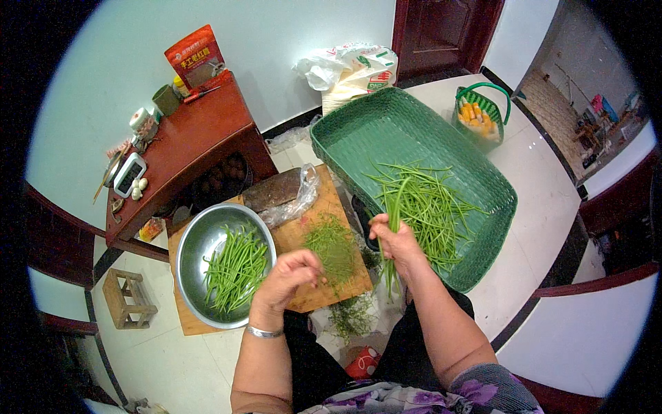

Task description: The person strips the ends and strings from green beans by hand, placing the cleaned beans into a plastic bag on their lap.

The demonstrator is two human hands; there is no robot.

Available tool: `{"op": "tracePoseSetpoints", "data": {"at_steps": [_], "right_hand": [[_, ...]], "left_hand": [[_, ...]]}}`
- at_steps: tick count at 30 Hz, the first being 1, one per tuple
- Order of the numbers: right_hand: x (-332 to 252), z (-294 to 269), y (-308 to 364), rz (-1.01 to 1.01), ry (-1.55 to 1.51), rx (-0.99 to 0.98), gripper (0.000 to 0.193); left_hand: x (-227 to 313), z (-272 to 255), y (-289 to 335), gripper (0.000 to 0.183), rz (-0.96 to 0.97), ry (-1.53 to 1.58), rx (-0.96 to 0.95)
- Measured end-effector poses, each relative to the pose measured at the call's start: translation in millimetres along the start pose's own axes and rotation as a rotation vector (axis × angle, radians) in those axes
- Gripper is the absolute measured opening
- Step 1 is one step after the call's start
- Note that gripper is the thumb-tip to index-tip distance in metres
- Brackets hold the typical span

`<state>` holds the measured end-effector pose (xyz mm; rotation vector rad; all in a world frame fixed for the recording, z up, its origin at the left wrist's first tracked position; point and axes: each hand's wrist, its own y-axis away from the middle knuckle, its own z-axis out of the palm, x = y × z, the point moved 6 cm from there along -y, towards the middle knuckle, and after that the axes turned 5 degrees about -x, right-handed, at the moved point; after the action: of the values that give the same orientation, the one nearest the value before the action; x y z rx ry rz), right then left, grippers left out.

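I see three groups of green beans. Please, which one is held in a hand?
The bunch in the right hand. The shorter beans lie in the metal bowl, and the loose pile lies in the green tray.

Around your two hands (283, 281) you have two piles of green beans (238, 268), one steel bowl (201, 241), one large green tray (372, 131), one handled basket (493, 141), one wooden board (303, 298), one stool (118, 297) and one red pouch (196, 58)
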<state>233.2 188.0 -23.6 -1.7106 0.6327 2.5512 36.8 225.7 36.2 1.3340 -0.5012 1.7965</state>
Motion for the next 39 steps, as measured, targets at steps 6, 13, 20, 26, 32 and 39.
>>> {"op": "tracePoseSetpoints", "data": {"at_steps": [6, 13, 20, 26, 32, 39], "right_hand": [[-6, 22, 2, -0.144, 0.229, -0.131, 0.015], [-25, 37, 16, -0.305, 0.568, -0.199, 0.015], [-30, 46, 22, -0.501, 0.820, -0.224, 0.024], [-26, 46, 21, -0.568, 0.854, -0.227, 0.025], [-31, 49, 25, -0.632, 0.778, -0.221, 0.016], [-23, 48, 20, -0.460, 0.673, -0.272, 0.014]], "left_hand": [[-28, 2, -19, 0.007, -0.116, -0.132, 0.062], [-29, -19, -23, 0.014, -0.096, -0.064, 0.265], [-29, -17, -22, 0.013, -0.148, -0.096, 0.252], [-28, -14, -22, 0.008, -0.181, -0.092, 0.251], [-31, -14, -23, 0.007, -0.161, -0.143, 0.185], [-34, -16, -25, 0.005, -0.126, -0.040, 0.208]]}}
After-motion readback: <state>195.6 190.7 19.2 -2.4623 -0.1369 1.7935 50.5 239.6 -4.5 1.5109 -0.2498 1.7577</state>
